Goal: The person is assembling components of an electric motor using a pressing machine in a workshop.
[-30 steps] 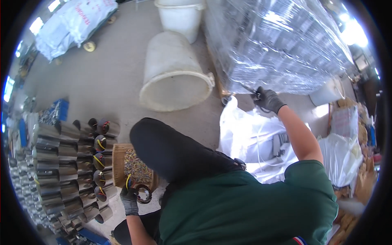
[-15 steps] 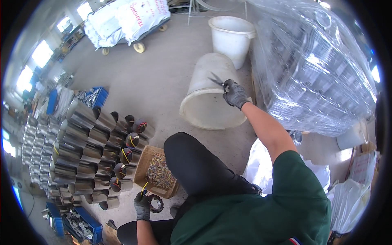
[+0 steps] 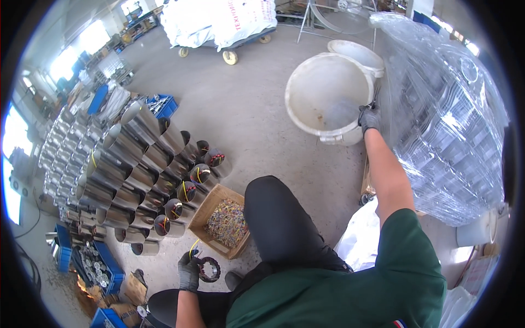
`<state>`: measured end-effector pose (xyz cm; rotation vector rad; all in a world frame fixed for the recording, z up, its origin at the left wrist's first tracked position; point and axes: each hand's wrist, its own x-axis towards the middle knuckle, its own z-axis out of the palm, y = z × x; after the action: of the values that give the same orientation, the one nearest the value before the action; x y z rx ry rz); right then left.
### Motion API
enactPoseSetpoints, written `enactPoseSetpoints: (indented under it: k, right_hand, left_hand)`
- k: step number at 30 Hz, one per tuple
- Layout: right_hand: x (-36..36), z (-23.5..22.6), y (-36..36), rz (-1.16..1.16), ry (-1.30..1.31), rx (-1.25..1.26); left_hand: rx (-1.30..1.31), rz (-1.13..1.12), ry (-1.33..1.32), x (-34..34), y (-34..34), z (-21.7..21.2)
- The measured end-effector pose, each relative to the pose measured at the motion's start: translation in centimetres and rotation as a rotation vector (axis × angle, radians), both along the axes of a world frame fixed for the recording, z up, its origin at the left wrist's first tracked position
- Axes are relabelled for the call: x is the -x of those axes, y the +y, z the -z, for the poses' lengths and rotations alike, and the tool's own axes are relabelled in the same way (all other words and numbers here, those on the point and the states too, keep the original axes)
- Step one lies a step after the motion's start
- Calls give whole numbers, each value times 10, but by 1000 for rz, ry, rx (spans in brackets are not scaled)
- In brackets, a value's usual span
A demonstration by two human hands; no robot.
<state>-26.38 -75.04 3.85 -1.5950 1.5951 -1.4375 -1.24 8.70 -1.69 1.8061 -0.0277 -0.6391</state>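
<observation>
My left hand [image 3: 188, 272], in a grey glove, is closed at the lower left on a ring-shaped motor stator [image 3: 209, 270] with dark windings. From it a yellow wire [image 3: 194, 247] sticks up. My right arm reaches far forward; its gloved hand [image 3: 369, 118] is closed around dark scissors [image 3: 374, 101], partly hidden by the fingers. This hand is against the right rim of a big white plastic tub [image 3: 328, 93], whose open mouth faces up toward me. Whether its fingers also hook the rim, I cannot tell.
A cardboard box [image 3: 196, 216] of wire scraps sits by my knee, beside stacked metal cylinders [image 3: 147, 164]. Another white tub [image 3: 355, 50] stands behind the first. A film-wrapped pallet stack [image 3: 443, 126] rises at right. Farther off is a cart with white sacks [image 3: 219, 24].
The near white tub, tipped with its mouth toward me before, now stands more upright beside the other. My right hand moved right with the scissors. The view shifted; my left hand still holds the stator.
</observation>
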Motion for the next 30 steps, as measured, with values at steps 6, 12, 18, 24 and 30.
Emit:
enactPoseSetpoints:
  k: [6,12,18,24,30]
  right_hand:
    - [5,-41,5,-115,-465,-555]
    - [1,-22,46,-443,-360,-728]
    - [-66,48,156,-800,158,-801]
    - [-141,115,257,-1309,683,-351]
    - [-195,168,342,-1640,1094,-356]
  left_hand:
    - [53,-51,-84,9,-1,-16]
    - [104,-89,-135,14,5,-30]
    - [92,-112,-224,16,7,-44]
    - [303,-311,-162,32,10,-73]
    - [406,-491,-173,54,21,-96]
